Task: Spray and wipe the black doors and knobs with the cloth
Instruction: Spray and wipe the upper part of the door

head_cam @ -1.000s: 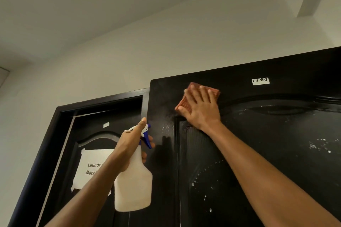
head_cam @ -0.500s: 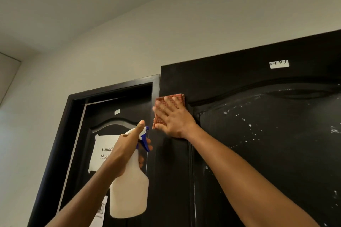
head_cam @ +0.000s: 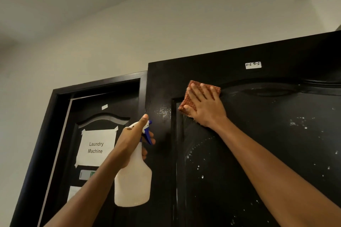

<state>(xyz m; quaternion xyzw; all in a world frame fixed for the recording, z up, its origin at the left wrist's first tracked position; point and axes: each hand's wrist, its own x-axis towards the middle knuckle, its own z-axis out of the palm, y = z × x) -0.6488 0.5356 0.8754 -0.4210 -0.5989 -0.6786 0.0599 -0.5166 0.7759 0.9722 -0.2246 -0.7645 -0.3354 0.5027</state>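
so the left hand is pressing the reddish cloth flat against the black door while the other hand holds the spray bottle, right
Not quite: the hands are swapped. In the head view the right hand presses the reddish cloth flat against the black door, fingers spread over it, while the left hand holds the spray bottle by its neck near the blue trigger.

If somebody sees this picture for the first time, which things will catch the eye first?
First, the right hand pressing a reddish cloth flat against the top of the near black door, which is speckled with white droplets. Next, the white spray bottle, which the left hand grips in the lower middle. Behind, on the left door, hangs a "Laundry Machine" sign.
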